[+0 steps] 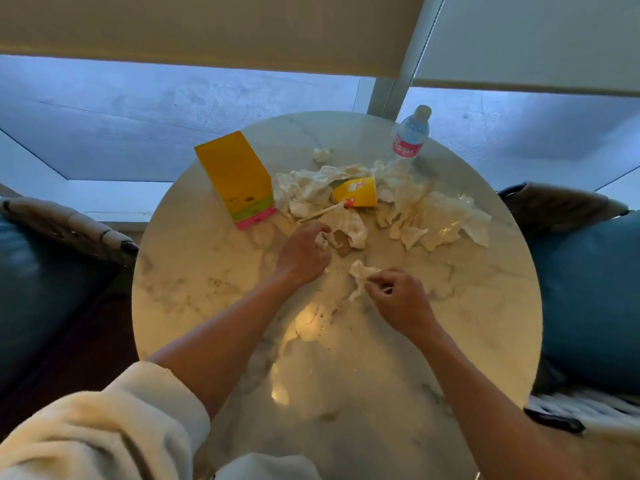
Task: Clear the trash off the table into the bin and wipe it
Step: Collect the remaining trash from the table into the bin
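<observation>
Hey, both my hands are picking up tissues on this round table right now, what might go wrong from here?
The water bottle stands upright at the table's far rim; sweeping the tissue pile beside it might knock it off.

The left hand holds a small wad and the right hand pinches a tissue; no bin is in view, so scraps may drop in transit.

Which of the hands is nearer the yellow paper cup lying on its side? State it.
Left. The left hand, holding a small tissue wad, sits just below the yellow paper cup; the right hand, pinching a crumpled tissue, is farther toward the person.
</observation>
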A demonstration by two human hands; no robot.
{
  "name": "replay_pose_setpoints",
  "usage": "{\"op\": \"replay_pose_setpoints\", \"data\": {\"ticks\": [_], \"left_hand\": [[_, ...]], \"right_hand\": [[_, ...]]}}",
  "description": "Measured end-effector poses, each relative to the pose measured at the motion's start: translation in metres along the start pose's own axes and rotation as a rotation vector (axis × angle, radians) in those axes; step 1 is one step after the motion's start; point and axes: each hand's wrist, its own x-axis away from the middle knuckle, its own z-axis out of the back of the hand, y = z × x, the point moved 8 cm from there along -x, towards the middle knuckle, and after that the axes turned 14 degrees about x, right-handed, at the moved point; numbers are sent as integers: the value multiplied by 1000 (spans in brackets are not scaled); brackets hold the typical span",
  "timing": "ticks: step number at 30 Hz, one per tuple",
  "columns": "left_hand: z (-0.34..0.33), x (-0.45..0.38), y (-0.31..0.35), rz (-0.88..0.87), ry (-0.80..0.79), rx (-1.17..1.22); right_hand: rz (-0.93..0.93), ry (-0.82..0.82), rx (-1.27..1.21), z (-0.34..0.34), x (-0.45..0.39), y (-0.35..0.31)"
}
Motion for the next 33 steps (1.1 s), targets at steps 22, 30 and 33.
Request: {"op": "replay_pose_setpoints", "data": {"ticks": [22, 30, 33], "left_hand": [[15, 30, -6, 59, 185, 79], [-65, 151, 6, 224, -121, 267], [-105, 203, 17, 255, -254, 275]], "right_hand": [[-335, 52, -562, -7, 112, 64], [-425, 129, -573, 10, 171, 126], [-515, 174, -605, 16, 213, 170]]}}
